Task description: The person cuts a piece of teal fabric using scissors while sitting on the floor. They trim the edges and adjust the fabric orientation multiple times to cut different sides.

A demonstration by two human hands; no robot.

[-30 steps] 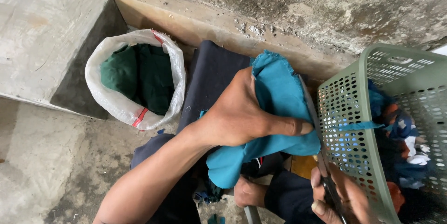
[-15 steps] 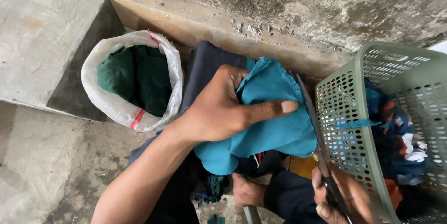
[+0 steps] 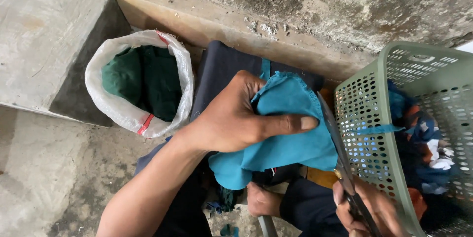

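Observation:
My left hand (image 3: 236, 114) grips a folded piece of teal cloth (image 3: 286, 133), thumb stretched along its top. My right hand (image 3: 367, 210), at the lower right, holds dark scissors (image 3: 337, 153) whose blades run up along the cloth's frayed right edge. A thin teal strip (image 3: 379, 129) hangs from that edge against the green perforated basket (image 3: 364, 119) beside it. Dark cloth (image 3: 221, 67) lies under my left hand, over my lap.
A white woven sack (image 3: 123, 114) holding dark green cloth (image 3: 140, 82) stands at the left, against a concrete step (image 3: 44, 35). The basket holds mixed blue, white and red scraps (image 3: 423, 138). A rough concrete wall (image 3: 320, 0) runs along the top. My bare foot (image 3: 261, 200) rests below.
My left hand has shifted its grip and pulled the teal cloth flatter, turning its frayed edge toward the scissors. The scissors' blades have come up along that edge.

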